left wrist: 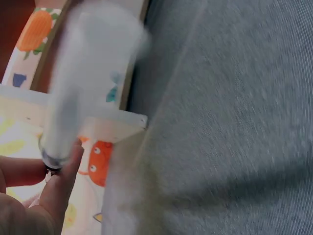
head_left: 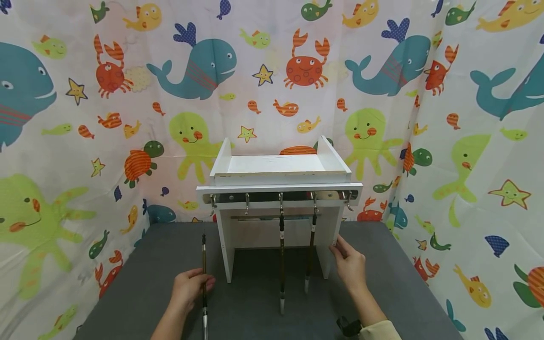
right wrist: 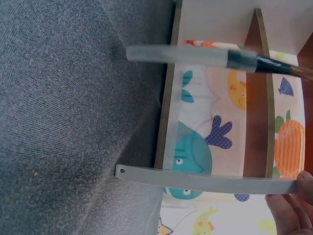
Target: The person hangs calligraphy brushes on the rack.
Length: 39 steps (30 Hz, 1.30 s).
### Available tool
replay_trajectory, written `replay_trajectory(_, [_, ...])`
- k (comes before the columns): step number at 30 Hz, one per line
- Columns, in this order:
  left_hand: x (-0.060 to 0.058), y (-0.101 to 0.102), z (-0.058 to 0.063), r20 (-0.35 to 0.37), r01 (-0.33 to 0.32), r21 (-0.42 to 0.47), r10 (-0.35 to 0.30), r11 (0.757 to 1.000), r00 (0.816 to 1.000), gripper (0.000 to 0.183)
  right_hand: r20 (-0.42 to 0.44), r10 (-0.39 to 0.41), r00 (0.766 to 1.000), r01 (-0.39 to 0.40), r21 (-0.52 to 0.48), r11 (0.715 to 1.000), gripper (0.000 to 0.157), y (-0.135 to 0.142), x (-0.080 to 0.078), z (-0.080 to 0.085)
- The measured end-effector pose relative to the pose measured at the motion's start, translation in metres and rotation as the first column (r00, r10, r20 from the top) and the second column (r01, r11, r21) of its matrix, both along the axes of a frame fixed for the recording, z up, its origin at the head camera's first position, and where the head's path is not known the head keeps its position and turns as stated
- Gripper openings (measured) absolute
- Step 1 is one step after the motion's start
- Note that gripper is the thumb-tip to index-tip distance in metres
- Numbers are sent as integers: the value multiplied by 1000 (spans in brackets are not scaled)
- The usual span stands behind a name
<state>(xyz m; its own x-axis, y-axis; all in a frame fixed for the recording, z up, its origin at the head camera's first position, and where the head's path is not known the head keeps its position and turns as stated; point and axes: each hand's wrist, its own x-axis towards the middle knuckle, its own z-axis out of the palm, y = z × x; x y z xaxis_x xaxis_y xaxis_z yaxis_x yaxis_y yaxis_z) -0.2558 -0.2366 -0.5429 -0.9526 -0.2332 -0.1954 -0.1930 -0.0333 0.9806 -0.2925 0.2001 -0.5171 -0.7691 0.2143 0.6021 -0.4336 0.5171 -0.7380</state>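
Observation:
My left hand (head_left: 189,288) pinches a slim calligraphy brush (head_left: 204,259) between thumb and fingers, left of a white shelf (head_left: 282,178). That brush stands upright with its pale tip down, apart from the shelf. In the left wrist view the brush's white end (left wrist: 68,112) is large and blurred. On the shelf's front rail, two more brushes hang tip down from hooks: one brush (head_left: 282,264) at the middle, another brush (head_left: 311,250) to its right. With thumb and fingers, my right hand (head_left: 350,264) grips the front edge of the shelf's right side panel (right wrist: 215,182).
The shelf stands on a dark grey tabletop (head_left: 136,288). Other metal hooks, such as the far-left hook (head_left: 213,204) and the second hook (head_left: 247,204), carry no brush. A curtain (head_left: 255,108) with sea animals surrounds the table. A black strap (head_left: 348,327) lies by the right wrist.

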Motion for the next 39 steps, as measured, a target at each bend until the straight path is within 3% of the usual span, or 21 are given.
replay_trajectory(14, [15, 12, 29, -118, -107, 5, 106, 994, 987, 35, -13, -26, 1000, 27, 28, 999, 42, 0, 1, -1])
replay_trajectory(27, [39, 22, 68, -259, -147, -156, 103, 977, 960, 20, -81, -9, 997, 12, 42, 999, 42, 1, 0, -3])
replay_trajectory(34, [57, 30, 92, -414, -151, -209, 53, 966, 909, 21, -86, -1, 996, 5, 47, 999, 42, 1, -2, -3])
replay_trajectory(39, [63, 35, 101, -481, -143, -268, -3, 953, 877, 23, -98, -1, 995, 6, 49, 999, 42, 1, -2, -3])
